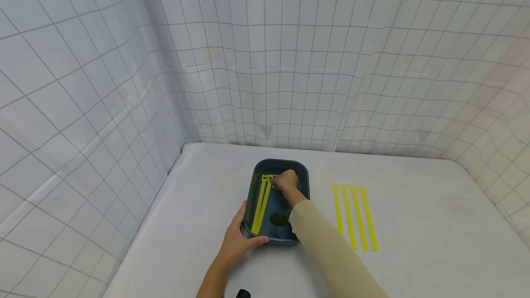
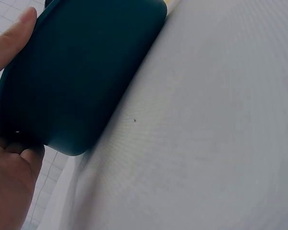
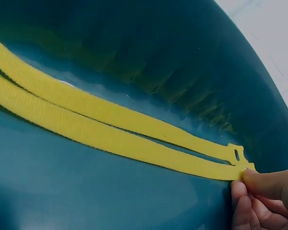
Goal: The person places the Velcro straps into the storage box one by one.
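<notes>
A dark teal plastic bin (image 1: 282,242) sits on the table, with two yellow hook-and-loop cable ties lying lengthwise inside along its left part. My left hand (image 1: 238,242) grips the bin's near left corner, thumb at the near rim and fingers along the left side. Reaching into the far end of the bin, my right hand (image 1: 286,180) pinches the slotted head end of the inner cable tie (image 3: 105,143) between thumb and forefinger. The outer cable tie (image 3: 105,111) lies right beside it, its slotted head close to my fingertips.
Several more yellow cable ties (image 1: 358,217) lie side by side on the white table (image 1: 426,224) right of the bin, heads toward the back. White cloth with a grid pattern (image 1: 265,59) hangs behind and on both sides. A dark device (image 1: 280,218) shows at my right wrist.
</notes>
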The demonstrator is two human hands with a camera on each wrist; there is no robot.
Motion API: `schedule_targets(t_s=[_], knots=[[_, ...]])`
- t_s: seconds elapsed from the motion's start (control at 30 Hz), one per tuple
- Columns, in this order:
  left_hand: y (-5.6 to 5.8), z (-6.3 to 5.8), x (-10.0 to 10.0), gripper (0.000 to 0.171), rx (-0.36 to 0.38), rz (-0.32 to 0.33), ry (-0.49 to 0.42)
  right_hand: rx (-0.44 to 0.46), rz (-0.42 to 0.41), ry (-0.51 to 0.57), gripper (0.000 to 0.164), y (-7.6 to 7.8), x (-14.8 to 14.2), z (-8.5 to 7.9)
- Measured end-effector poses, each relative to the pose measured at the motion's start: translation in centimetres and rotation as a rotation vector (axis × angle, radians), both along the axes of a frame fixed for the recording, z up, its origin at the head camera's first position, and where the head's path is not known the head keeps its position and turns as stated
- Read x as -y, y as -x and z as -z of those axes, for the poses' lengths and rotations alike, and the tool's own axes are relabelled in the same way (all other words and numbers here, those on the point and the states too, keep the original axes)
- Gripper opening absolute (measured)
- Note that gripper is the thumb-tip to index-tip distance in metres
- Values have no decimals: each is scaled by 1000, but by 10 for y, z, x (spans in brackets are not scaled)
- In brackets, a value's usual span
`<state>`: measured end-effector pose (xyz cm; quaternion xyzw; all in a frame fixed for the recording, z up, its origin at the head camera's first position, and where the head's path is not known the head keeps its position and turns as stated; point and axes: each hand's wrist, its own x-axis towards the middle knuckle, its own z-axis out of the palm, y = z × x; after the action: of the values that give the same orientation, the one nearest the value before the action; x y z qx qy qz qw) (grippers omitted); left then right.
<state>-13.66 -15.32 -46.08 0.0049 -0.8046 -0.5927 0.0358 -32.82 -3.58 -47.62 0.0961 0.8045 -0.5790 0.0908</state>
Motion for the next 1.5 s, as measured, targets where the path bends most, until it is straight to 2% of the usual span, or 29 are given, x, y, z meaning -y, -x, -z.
schedule_targets(t_s=[0.33,0.5,0.57,0.8,1.07,1.3,1.5], knots=[[0,-2,-1,104,-3,4,0,31,23,-33,9,2,2,-2],[0,1,0,105,-6,4,-2,16,31,-41,10,2,2,-1],[2,6,1,105,-14,8,-9,4,35,-50,10,2,2,-1],[12,35,6,105,-24,0,-1,-18,41,-68,10,2,1,0],[12,40,7,104,-24,-11,11,23,36,-52,13,3,0,1],[11,38,7,106,-13,-22,8,-68,17,-146,15,3,-9,-4],[13,39,6,108,-14,-28,8,-161,-99,-269,17,4,-20,-21]])
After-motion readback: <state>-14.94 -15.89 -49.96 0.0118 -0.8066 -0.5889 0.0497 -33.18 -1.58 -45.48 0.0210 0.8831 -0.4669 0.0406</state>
